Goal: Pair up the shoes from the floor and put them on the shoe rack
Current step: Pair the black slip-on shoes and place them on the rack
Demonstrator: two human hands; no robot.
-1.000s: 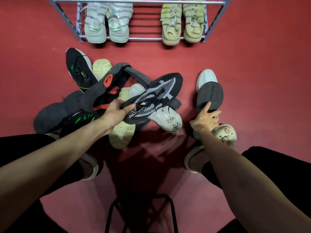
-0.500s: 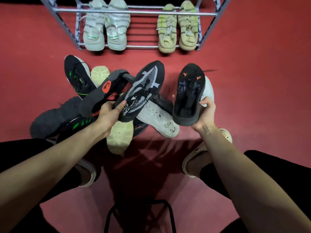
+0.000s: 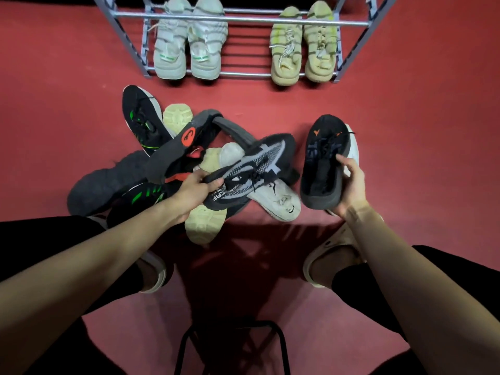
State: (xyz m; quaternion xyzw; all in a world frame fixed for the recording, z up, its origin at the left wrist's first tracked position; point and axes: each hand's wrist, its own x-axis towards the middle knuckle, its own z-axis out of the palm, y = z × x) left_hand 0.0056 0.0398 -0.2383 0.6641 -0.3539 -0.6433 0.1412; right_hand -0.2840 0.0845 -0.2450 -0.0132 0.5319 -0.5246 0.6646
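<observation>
Knit shoe (image 3: 251, 169) lowered flatter | left hand (image 3: 194, 188) gripping it | right hand (image 3: 351, 182) clasping black shoe (image 3: 322, 163)

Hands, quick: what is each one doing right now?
Left hand: closed on the black-and-grey knit sneaker.
Right hand: closed on the black slip-on shoe with orange marks.

Red floor (image 3: 422, 158) below me, evenly lit; my shadow darkens it above a black metal stool frame (image 3: 232, 345).

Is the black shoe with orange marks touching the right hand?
Touching. The head view shows the right hand wrapped around the side of the black shoe with orange marks, fingers curled over its edge.
</observation>
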